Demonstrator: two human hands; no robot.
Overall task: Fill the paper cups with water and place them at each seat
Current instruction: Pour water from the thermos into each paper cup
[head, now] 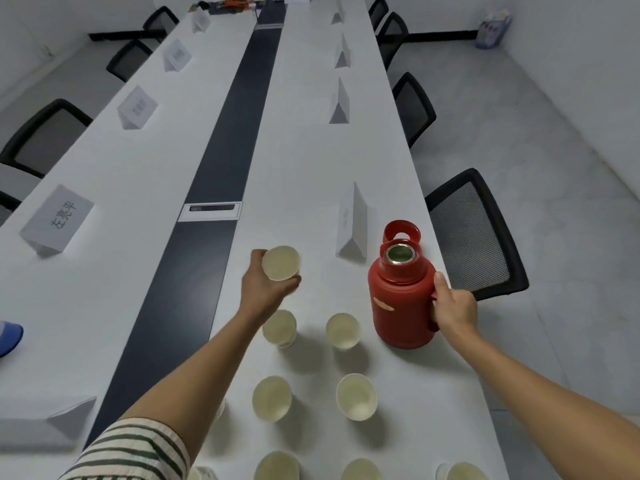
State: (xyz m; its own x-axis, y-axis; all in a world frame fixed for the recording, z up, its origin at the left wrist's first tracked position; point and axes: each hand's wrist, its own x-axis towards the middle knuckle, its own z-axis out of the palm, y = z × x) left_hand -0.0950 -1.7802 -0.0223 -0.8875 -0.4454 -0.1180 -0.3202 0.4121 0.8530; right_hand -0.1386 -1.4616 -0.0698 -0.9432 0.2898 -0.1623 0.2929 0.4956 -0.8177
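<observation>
My left hand (265, 289) grips a paper cup (281, 263) near its base, a little beyond the other cups. A red thermos (401, 299) stands upright on the white table (304, 161), its mouth uncovered and its red lid flipped back. My right hand (453, 304) holds the thermos by the handle on its right side. Several more paper cups stand in two rows nearer to me, among them cup (278, 328), cup (343, 330), cup (272, 398) and cup (356, 396). I cannot tell how full any cup is.
White name cards stand at each seat, one (351, 225) just beyond the thermos and one (57, 220) across the dark centre strip (221, 161). Black mesh chairs (478, 233) line both long sides. A blue object (10, 337) lies at the left edge.
</observation>
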